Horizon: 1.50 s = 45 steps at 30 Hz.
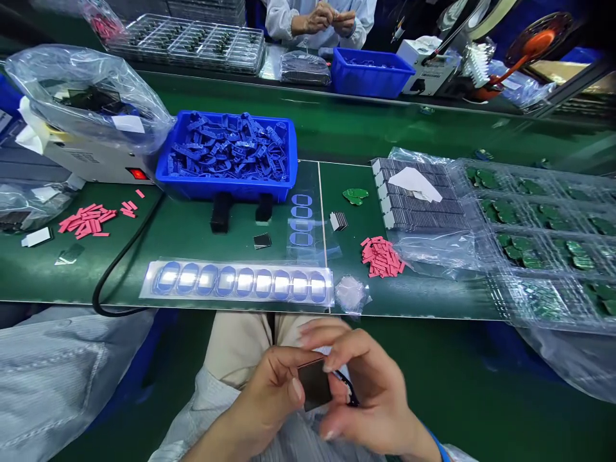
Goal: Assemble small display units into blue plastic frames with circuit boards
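While the person sits just in front of the blue plastic crate (221, 191), which stands on the green tabletop (346, 128), both hands are working below the tabletop edge, nearer to the camera than this crate. The fingers of the left hand (269, 401) and of the right hand (370, 391) are closed on a dark square piece (315, 384) from two sides, so it is held between them. Just beside this piece, a thin black curved part (350, 389) is against the right fingers, but it is too hidden to say more. Beyond the crate, on its far side, a co-worker's hands (327, 18) are together. To the left of the crate lie pink strips (86, 220), and to its right is a pile of similar pink strips (382, 256), with a plastic tray of green circuit boards (529, 237) farther right. In front of the crate lies a clear strip with blue oval pieces (235, 282).
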Motion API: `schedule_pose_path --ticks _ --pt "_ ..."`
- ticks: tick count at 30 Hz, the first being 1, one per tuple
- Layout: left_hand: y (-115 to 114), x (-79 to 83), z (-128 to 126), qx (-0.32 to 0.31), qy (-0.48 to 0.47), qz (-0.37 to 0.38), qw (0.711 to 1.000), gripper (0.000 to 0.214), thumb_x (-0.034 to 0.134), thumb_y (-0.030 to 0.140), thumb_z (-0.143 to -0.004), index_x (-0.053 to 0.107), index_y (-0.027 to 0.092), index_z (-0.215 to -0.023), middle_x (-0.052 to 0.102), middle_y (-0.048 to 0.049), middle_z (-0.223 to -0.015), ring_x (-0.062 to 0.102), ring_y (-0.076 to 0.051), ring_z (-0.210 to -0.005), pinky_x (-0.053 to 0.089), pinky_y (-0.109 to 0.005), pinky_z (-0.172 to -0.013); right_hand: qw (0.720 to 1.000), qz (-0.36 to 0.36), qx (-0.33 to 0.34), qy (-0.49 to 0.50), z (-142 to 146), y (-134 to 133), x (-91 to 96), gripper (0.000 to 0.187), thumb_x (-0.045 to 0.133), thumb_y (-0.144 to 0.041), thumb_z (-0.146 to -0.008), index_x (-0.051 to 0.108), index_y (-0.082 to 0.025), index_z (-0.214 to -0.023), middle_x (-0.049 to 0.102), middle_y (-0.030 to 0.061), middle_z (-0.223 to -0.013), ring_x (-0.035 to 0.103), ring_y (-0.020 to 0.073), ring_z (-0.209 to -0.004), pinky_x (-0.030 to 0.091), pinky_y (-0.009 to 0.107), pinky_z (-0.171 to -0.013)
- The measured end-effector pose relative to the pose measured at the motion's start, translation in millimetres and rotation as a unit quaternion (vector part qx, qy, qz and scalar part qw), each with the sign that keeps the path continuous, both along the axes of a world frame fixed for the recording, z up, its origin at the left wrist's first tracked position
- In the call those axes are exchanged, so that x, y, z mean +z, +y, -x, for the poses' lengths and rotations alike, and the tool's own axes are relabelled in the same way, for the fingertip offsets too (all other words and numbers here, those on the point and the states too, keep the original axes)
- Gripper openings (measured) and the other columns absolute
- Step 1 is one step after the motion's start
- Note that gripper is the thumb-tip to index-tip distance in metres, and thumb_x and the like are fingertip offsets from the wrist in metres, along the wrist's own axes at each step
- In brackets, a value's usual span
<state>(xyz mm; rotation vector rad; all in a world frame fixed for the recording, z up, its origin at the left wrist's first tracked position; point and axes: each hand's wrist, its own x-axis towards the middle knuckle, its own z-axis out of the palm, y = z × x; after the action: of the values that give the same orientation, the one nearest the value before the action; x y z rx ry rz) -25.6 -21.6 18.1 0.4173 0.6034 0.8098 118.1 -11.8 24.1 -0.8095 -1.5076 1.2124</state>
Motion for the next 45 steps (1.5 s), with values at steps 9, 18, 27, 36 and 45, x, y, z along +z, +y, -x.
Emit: schedule_pose_path --ticks 9,18,27,36,45 --pt "0 -0.5 9 0.053 0.129 -0.07 0.988 0.03 0.08 0.039 -0.063 0.076 0.034 -0.092 0.079 -0.0015 -0.077 0.072 -0.016 -0.071 0.055 -0.021 -0.07 0.957 -0.136 -0.085 -0.24 -17 9 16.6 0.013 0.06 -0.008 -0.083 0.062 -0.021 -0.084 0.059 0.0011 -0.076 0.056 0.0166 -0.072 0.044 0.035 -0.066" --pt "1 2.5 10 0.039 0.189 -0.11 0.975 0.034 0.077 0.044 -0.065 0.075 0.031 -0.096 0.079 -0.0051 -0.077 0.071 -0.02 -0.065 0.057 -0.029 -0.068 0.951 -0.15 -0.086 -0.256 -20 13 15.9 0.014 0.059 -0.009 -0.083 0.063 -0.022 -0.082 0.062 -0.0001 -0.075 0.058 0.0169 -0.072 0.041 0.038 -0.069" --pt "4 5.9 9 0.055 0.256 -0.181 0.948 0.031 0.077 0.041 -0.066 0.075 0.034 -0.096 0.08 -0.0035 -0.079 0.07 -0.018 -0.065 0.056 -0.024 -0.065 0.957 -0.147 -0.073 -0.238 -22 14 12.1 0.015 0.059 -0.006 -0.083 0.062 -0.021 -0.081 0.061 0.0003 -0.074 0.058 0.017 -0.073 0.04 0.038 -0.07" --pt "7 9.5 9 0.046 0.295 -0.231 0.926 0.033 0.077 0.038 -0.067 0.074 0.031 -0.099 0.079 -0.0051 -0.077 0.072 -0.02 -0.069 0.057 -0.024 -0.066 0.961 -0.143 -0.053 -0.233 -27 15 5.5 0.018 0.059 -0.002 -0.081 0.061 -0.02 -0.084 0.06 0.0002 -0.077 0.056 0.0173 -0.077 0.038 0.038 -0.074" --pt "-2 -9.8 -5 0.116 0.257 -0.125 0.951 0.031 0.084 0.031 -0.059 0.076 0.036 -0.089 0.079 0.0025 -0.083 0.073 -0.016 -0.074 0.057 -0.019 -0.071 0.87 -0.318 -0.141 -0.349 -21 -2 -7.1 0.014 0.049 -0.003 -0.078 0.054 -0.016 -0.079 0.055 0.0031 -0.083 0.051 0.016 -0.079 0.038 0.036 -0.077"
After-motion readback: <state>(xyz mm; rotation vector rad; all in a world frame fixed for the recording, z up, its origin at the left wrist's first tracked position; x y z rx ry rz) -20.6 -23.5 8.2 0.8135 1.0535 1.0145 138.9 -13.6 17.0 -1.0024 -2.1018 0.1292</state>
